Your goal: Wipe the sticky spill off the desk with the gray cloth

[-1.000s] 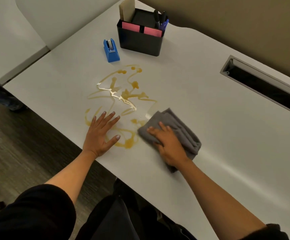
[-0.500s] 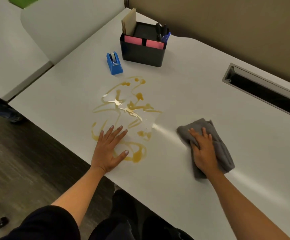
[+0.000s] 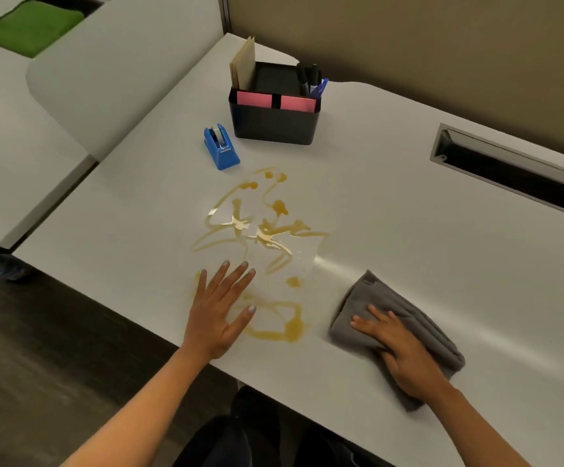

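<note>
Dim, even indoor light, warm cast. Overhead source gives white glare on spill (image 3: 257, 232) mid-frame and pale streak across desk (image 3: 408, 214) toward lower right. Shadows soft, faint under organizer (image 3: 274, 119). Wide-angle bend at edges; slight softness overall; floor (image 3: 38, 348) at lower left dark, little detail.

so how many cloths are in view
2: the gray cloth lies on the desk under the right hand, right of the spill; a green cloth lies far left on another surface.
</note>
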`<control>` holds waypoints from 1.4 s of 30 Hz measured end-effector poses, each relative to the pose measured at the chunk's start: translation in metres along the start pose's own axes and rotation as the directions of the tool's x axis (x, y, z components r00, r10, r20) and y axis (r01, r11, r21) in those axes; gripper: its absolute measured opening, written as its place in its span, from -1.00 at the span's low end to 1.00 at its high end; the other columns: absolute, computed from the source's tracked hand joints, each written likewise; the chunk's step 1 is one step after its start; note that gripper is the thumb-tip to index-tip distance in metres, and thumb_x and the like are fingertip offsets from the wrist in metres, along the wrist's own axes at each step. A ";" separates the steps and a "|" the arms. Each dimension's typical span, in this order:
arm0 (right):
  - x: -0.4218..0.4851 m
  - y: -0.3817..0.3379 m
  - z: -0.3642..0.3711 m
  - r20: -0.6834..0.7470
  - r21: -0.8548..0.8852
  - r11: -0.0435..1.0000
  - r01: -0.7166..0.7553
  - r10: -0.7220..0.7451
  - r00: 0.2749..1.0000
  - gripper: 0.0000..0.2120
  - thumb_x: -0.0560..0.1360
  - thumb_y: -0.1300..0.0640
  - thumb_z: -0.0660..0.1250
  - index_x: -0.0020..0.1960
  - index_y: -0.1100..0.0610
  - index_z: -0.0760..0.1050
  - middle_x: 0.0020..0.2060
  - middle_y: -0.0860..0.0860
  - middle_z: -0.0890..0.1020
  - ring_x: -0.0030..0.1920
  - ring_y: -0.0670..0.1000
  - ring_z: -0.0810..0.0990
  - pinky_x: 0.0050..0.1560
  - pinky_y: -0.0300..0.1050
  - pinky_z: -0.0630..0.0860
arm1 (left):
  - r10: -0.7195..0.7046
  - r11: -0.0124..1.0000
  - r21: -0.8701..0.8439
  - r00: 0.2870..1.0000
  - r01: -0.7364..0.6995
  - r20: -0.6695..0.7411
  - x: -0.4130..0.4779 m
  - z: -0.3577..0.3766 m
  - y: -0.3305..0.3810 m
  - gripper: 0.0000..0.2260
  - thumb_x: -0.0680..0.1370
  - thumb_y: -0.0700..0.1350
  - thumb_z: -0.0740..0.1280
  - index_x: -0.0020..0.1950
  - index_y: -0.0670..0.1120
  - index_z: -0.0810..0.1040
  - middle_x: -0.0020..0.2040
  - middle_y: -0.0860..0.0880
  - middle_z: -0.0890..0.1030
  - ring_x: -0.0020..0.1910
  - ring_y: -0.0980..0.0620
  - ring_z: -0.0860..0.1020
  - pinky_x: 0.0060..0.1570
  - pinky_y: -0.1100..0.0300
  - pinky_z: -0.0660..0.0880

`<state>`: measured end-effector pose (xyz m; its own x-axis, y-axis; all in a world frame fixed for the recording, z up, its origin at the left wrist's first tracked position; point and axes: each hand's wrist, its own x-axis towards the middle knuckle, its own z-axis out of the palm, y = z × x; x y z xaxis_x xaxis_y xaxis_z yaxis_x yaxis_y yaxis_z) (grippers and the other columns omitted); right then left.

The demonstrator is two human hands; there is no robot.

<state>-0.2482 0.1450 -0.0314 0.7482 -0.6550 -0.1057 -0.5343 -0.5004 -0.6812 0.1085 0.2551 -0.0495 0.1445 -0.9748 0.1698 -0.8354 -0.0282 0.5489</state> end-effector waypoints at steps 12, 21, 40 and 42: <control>0.109 -0.052 0.038 -0.176 0.056 0.984 -0.167 0.174 0.969 -0.61 0.60 0.08 0.15 0.42 -0.09 0.36 0.43 -0.19 0.38 0.53 -0.16 0.06 0.53 -0.15 -0.14 | -0.056 0.987 0.159 0.985 0.030 0.161 0.068 -0.053 -0.119 -0.41 0.61 0.29 -0.09 0.58 0.08 0.11 0.58 0.08 0.14 0.57 0.05 -0.01 0.52 0.02 -0.21; 0.097 -0.006 -0.001 -0.270 0.107 0.936 -0.334 0.351 0.896 -0.58 0.61 0.21 0.12 0.38 -0.17 0.41 0.48 -0.07 0.31 0.54 0.00 0.09 0.54 0.03 -0.01 | -0.207 0.974 0.097 0.977 0.202 0.043 0.100 -0.064 -0.158 -0.49 0.60 0.25 -0.04 0.53 0.15 0.26 0.55 0.08 0.25 0.56 0.00 0.08 0.48 -0.04 -0.12; 0.125 0.009 -0.017 -0.085 -0.001 0.957 -0.290 0.289 0.954 -0.50 0.61 0.21 0.09 0.41 -0.28 0.31 0.51 -0.11 0.25 0.56 0.02 0.01 0.54 0.14 -0.03 | -0.180 0.981 0.075 0.983 0.179 0.016 0.099 -0.064 -0.156 -0.42 0.60 0.30 -0.14 0.50 0.11 0.32 0.53 0.06 0.28 0.56 -0.01 0.09 0.49 -0.04 -0.13; 0.155 0.008 -0.025 -0.202 0.081 0.876 -0.476 0.482 0.853 -0.58 0.65 0.10 0.10 0.43 -0.28 0.28 0.56 -0.02 0.11 0.55 0.13 -0.04 0.52 0.20 -0.01 | -0.180 0.981 0.073 0.984 0.179 0.009 0.099 -0.064 -0.155 -0.43 0.60 0.30 -0.14 0.50 0.11 0.33 0.53 0.06 0.29 0.56 -0.01 0.10 0.50 -0.05 -0.12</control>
<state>-0.1465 0.0257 -0.0355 0.3009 -0.9140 -0.2721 -0.7922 -0.0807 -0.6049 0.2859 0.1772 -0.0655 0.2878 -0.9557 0.0612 -0.8324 -0.2180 0.5095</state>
